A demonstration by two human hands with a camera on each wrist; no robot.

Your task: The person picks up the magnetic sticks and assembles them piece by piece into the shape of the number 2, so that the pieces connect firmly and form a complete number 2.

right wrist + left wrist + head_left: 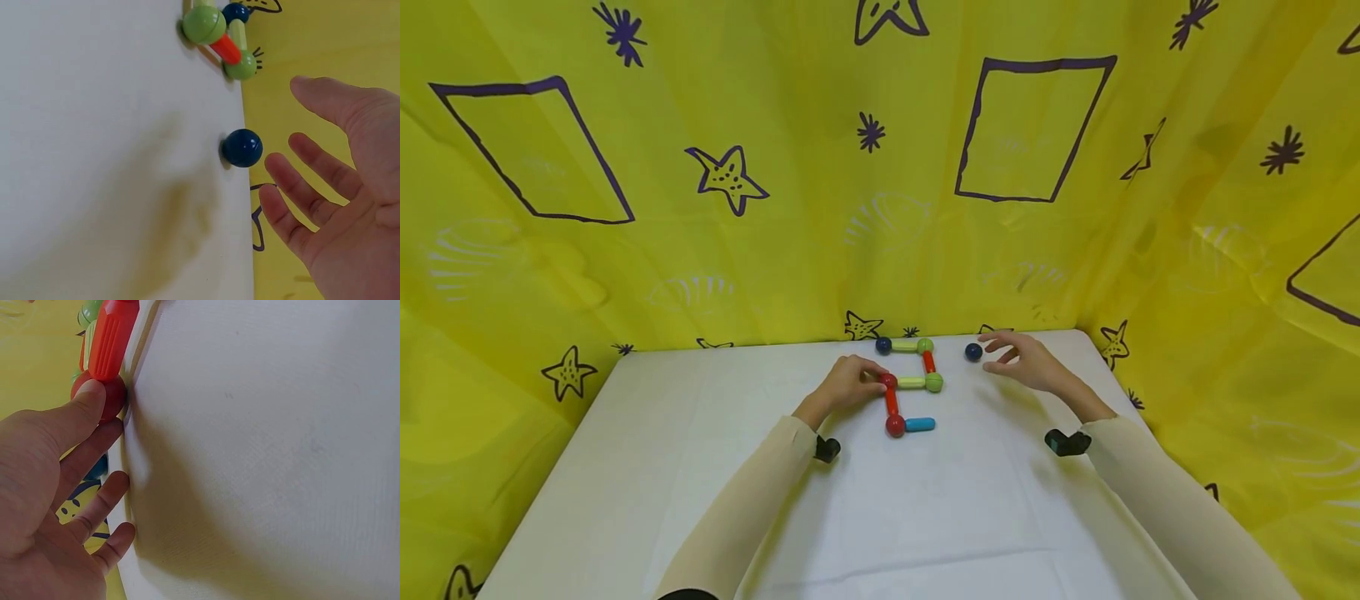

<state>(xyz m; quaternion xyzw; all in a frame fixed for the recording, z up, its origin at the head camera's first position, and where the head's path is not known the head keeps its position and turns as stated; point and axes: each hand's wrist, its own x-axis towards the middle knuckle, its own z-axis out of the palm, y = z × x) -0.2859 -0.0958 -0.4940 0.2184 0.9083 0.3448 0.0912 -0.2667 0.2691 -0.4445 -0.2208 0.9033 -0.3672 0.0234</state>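
Note:
My left hand [848, 383] pinches a red ball [114, 400] between thumb and forefinger, the other fingers loosely bent. That ball is part of a zigzag chain of balls and rods lying on the table. From it a red rod [892, 403] runs toward me to a second red ball [895, 426], with a light blue rod [920, 425] at its right. Pale green rod [912, 383], green balls [204, 25], another red rod [928, 362] and a dark blue ball [883, 345] form the far part. My right hand [1026, 362] hovers, fingers apart, beside a loose dark blue ball [242, 148], not touching it.
The white table [970, 517] ends at the back against a yellow curtain [790, 267] with dark drawn stars and frames. The curtain also hangs along both sides. The chain and loose ball lie near the far edge.

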